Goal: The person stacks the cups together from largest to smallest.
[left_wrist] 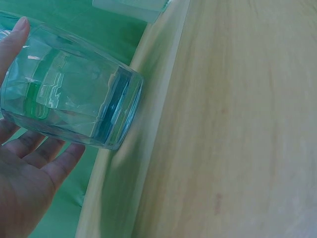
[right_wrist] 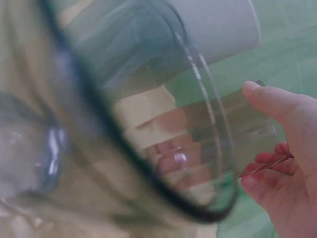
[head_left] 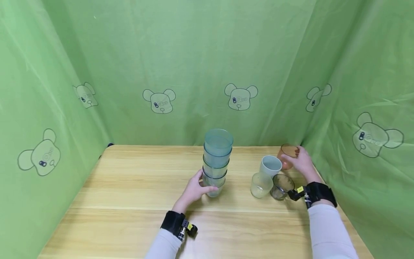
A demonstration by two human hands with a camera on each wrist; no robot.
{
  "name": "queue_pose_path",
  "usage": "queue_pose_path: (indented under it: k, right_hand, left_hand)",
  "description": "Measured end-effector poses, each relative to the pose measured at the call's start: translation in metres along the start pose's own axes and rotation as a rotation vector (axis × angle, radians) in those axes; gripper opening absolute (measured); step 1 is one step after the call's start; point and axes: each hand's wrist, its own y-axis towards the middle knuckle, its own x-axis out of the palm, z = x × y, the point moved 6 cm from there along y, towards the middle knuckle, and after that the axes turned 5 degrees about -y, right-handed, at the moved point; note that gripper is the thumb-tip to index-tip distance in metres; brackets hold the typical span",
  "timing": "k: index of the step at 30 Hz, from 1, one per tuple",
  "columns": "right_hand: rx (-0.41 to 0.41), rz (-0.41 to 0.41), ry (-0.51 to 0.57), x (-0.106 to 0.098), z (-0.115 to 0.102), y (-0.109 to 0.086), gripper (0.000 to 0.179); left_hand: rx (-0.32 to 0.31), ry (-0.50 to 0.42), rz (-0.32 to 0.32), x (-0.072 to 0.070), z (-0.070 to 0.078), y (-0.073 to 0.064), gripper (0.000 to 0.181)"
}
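Gripping the base of a tall stack of cups (head_left: 218, 151), the left hand (head_left: 194, 189) had its thumb on one side of the lowest cup and its fingers (left_wrist: 64, 161) on the other, the fingers slightly spread in the left wrist view. The stack stood upright near the middle of the table (head_left: 139, 180), its upper cups bluish and its lower ones clearer and yellowish; whether its base touched the wood could not be told.

The right hand (head_left: 304, 163) held an orange cup (head_left: 286, 166) by its upper part at the far right of the table, thumb on the near side and the other fingers curled round the far side. Just beside that cup was a pale, whitish-blue cup (head_left: 271, 166). In front of these, nearer the person, were a clear yellowish cup (head_left: 261, 186) and a smoky grey cup (head_left: 283, 185), side by side, mouths upward. In the right wrist view a see-through cup with a dark rim, close and blurred, partly covered the orange one.

Black bands circled both wrists below pale sleeves (head_left: 331, 226). Green cloth (head_left: 194, 54), printed with outlined bear heads (head_left: 240, 99), hung behind the table and along both sides.
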Motion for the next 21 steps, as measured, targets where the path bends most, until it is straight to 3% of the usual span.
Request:
queue_pose_path:
  k: [6,15,21]
  right_hand:
    - [-0.006,0.026,0.035,-0.014,-0.01,-0.004,0.095]
    - [-0.019,0.288,0.042,-0.047,-0.036,-0.006,0.091]
    - [-0.06,0.375,0.112,-0.064,-0.073,-0.019,0.087]
  left_hand:
    - [-0.001,-0.011,0.0,0.0,-0.002,0.0,0.092]
    - [0.002,-0.012,0.006,-0.001,0.001,0.001,0.092]
    - [-0.002,-0.016,0.005,0.0,0.0,0.0,0.092]
